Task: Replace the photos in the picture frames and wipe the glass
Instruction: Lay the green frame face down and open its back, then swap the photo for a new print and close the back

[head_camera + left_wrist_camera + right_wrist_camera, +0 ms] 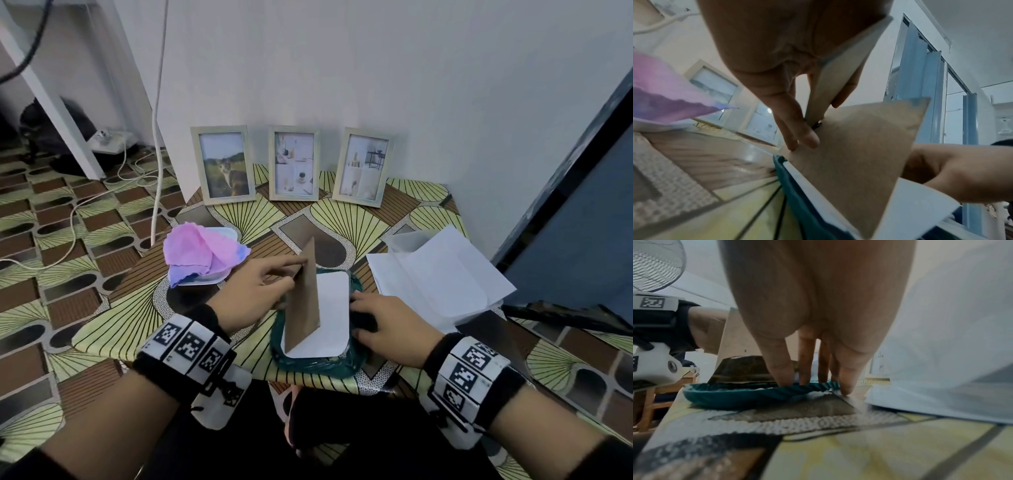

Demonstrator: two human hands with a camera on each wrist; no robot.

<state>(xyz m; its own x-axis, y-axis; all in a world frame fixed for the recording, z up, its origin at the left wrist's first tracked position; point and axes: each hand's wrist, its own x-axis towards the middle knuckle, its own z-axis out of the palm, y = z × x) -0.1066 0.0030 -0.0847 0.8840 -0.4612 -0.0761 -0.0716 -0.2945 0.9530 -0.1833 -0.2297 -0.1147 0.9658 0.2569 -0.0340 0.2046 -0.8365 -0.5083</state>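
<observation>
A brown backing board stands tilted up on its left edge over a white sheet that lies flat on a teal cloth. My left hand pinches the board near its top, by the stand strip on its back. The straight fingers of my right hand press down on the right edge of the cloth and whatever lies on it. Any frame beneath the sheet is mostly hidden. Three light frames with photos stand against the wall.
A pink and purple cloth is heaped on a white tray at the table's left. White papers lie at the right, beside a blue door. Cables trail over the floor on the left.
</observation>
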